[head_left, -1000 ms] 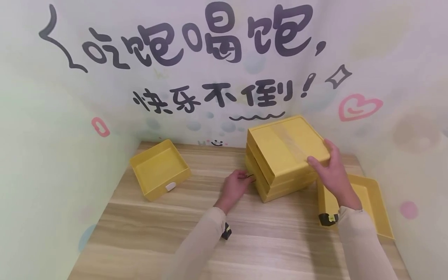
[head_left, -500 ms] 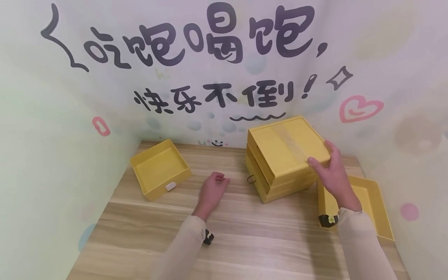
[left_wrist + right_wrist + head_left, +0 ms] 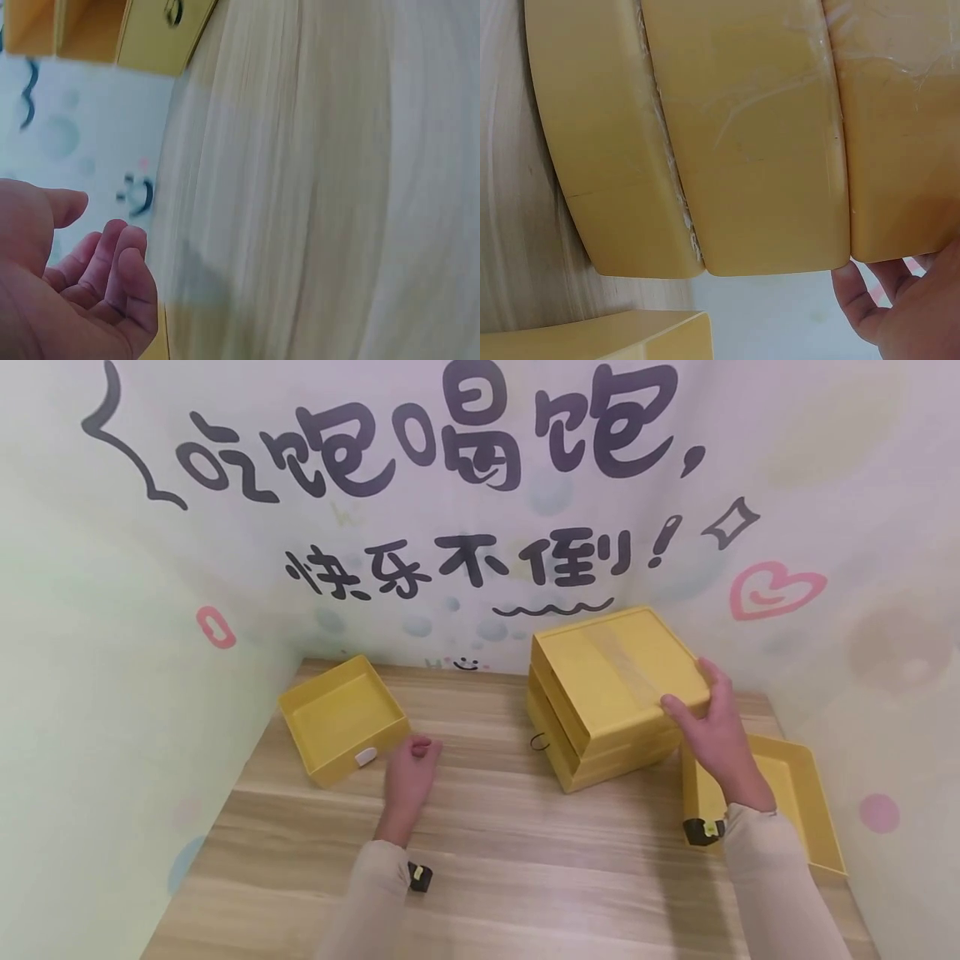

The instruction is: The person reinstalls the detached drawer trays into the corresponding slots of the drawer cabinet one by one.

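A yellow drawer cabinet [image 3: 622,685] of stacked tiers stands at the back right of the table, a strip of clear tape across its top. Its lowest tier holds a drawer with a thin black ring pull [image 3: 539,742]; the tiers above show open slots in the left wrist view. My right hand [image 3: 712,727] grips the cabinet's top right corner, thumb on the near edge. My left hand [image 3: 411,777] holds nothing, its fingers loosely curled in the left wrist view. It hovers beside the right corner of a loose yellow drawer [image 3: 341,718] with a white pull [image 3: 366,757].
Another loose yellow drawer [image 3: 798,785] lies at the right, partly behind my right forearm. The wood-grain table [image 3: 525,877] meets a printed wall covering [image 3: 420,635] at the back and pale walls on both sides.
My left hand has left the ring pull on the cabinet and moved left to the loose drawer with the white pull. My right hand and the cabinet have stayed in place.
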The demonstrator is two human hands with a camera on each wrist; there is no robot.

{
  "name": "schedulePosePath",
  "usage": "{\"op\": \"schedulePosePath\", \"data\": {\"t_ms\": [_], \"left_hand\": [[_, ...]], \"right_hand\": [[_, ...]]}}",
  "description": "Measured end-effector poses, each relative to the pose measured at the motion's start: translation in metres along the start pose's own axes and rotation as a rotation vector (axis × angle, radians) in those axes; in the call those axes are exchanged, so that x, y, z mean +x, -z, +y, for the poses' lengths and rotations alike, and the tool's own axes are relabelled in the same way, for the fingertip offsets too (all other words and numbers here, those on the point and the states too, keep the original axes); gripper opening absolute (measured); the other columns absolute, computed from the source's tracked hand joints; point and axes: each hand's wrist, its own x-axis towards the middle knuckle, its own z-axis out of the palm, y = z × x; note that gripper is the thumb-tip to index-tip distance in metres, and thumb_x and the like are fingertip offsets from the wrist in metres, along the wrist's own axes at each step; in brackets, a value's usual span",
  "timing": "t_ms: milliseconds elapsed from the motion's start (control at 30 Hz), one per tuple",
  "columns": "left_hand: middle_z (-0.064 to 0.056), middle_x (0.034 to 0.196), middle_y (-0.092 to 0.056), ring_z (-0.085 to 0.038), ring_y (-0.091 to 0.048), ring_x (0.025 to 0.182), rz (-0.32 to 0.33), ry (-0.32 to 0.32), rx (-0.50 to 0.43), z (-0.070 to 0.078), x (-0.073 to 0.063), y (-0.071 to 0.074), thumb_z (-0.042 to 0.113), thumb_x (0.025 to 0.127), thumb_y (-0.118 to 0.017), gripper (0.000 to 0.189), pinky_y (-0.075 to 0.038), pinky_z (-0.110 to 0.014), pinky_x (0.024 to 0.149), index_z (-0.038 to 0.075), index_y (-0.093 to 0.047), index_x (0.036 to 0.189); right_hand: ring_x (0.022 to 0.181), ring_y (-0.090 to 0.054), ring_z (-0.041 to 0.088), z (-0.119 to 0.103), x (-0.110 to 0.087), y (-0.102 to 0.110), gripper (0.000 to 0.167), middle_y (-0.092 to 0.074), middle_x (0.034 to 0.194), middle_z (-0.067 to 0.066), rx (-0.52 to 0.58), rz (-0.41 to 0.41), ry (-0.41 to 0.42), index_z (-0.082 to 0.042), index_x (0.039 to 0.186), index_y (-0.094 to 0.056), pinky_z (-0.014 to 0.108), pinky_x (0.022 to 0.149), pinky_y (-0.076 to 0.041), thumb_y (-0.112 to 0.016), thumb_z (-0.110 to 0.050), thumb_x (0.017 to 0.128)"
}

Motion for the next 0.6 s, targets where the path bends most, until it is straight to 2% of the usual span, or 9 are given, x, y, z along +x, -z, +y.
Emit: {"op": "schedulePosePath", "data": {"t_ms": [133,267,400,600], "left_hand": [[-0.013,0.106,-0.071,-0.028,-0.066,0.096,0.055,0.015,-0.036,-0.012,0.003,0.016,0.038,0.097,-0.067,0.032,-0.051,-0.039,0.083,0.010,-0.068,0.112],[-0.012,0.107,-0.069,-0.027,-0.064,0.097,0.044,0.044,-0.043,-0.021,0.004,0.030,0.040,0.098,-0.064,0.034,-0.050,-0.034,0.080,0.010,-0.068,0.114],[-0.012,0.104,-0.070,-0.023,-0.065,0.089,0.040,0.082,-0.031,-0.028,0.004,0.039,0.043,0.098,-0.064,0.036,-0.050,-0.030,0.074,0.010,-0.069,0.112],[-0.012,0.093,-0.077,-0.014,-0.065,0.069,0.072,0.074,-0.038,-0.033,0.006,0.047,0.042,0.098,-0.064,0.034,-0.050,-0.027,0.063,0.009,-0.071,0.096]], "right_hand": [[0.155,-0.017,0.037,0.001,0.001,0.000,0.090,-0.010,0.171,0.017,-0.001,0.002,0.001,-0.015,0.164,-0.005,0.061,0.125,-0.013,-0.065,-0.034,0.099],[0.151,-0.022,0.036,0.001,0.001,-0.001,0.090,-0.014,0.169,0.019,0.000,0.012,0.008,-0.014,0.164,-0.006,0.059,0.124,-0.016,-0.065,-0.033,0.099],[0.149,-0.025,0.035,0.000,0.000,-0.002,0.090,-0.015,0.169,0.019,0.007,0.013,0.011,-0.014,0.164,-0.006,0.057,0.123,-0.017,-0.065,-0.032,0.099],[0.147,-0.027,0.037,-0.002,-0.001,-0.004,0.088,-0.018,0.166,0.023,-0.002,0.023,0.010,-0.014,0.164,-0.007,0.056,0.122,-0.019,-0.064,-0.034,0.100]]}}
